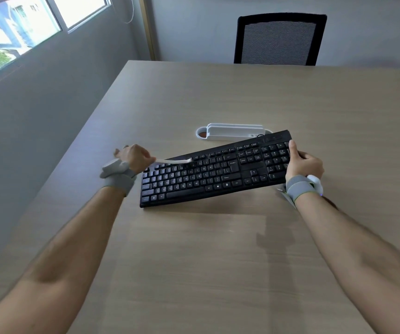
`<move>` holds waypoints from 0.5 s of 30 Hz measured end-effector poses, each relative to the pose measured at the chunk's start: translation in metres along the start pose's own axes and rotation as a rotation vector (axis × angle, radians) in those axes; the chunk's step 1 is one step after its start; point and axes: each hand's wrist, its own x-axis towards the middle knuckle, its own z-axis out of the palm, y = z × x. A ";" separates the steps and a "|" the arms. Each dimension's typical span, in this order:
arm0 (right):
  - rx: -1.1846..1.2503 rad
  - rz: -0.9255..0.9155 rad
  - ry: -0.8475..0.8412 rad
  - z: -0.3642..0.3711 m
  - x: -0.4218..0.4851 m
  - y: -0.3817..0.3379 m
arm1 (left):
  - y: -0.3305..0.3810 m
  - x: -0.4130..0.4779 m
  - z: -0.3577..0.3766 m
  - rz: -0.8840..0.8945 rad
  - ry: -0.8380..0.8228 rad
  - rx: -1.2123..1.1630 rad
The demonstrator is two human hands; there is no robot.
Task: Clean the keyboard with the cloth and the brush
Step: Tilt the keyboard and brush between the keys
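In the head view, the black keyboard [215, 169] sits in the middle of the frame. Its long axis runs from lower left to upper right, with the number pad at the right end and the key face turned up towards the camera. Its lower-left corner rests on the bench [218, 249]. The right end is raised off the surface, and a shadow shows beneath the front edge. The right hand [302, 162] grips that raised end, with the thumb lying along the edge beside the number pad and the fingers curled round behind it. The left hand [133, 156], at the keyboard's upper-left corner, is closed tightly in a fist around the handle of a slim white brush [173, 161]. The brush points right along the upper key rows. Its tip is blurred, so it may be touching the keys, but that cannot be settled. The keyboard is matt black plastic with pale legends on low, squarish keys. The bench has a light wood-grain laminate with a smooth, flat finish. Each wrist wears a grey fabric wristband [118, 179] carrying a pale, rounded plastic unit. Just behind the keyboard, towards the upper centre, lies a long white plastic holder [232, 132] with a rounded loop at its left end. A black mesh-backed chair [279, 39] stands at the far edge, upper right. A window [13, 27] fills the upper left.
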 end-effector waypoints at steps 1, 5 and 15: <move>-0.002 0.000 0.002 0.000 0.000 0.000 | -0.015 -0.001 -0.003 -0.033 -0.005 0.044; 0.004 -0.009 0.011 0.001 -0.002 0.000 | -0.057 -0.003 -0.015 -0.140 0.001 0.089; 0.018 -0.027 0.001 0.000 -0.005 -0.005 | 0.050 0.001 -0.001 0.096 0.018 -0.157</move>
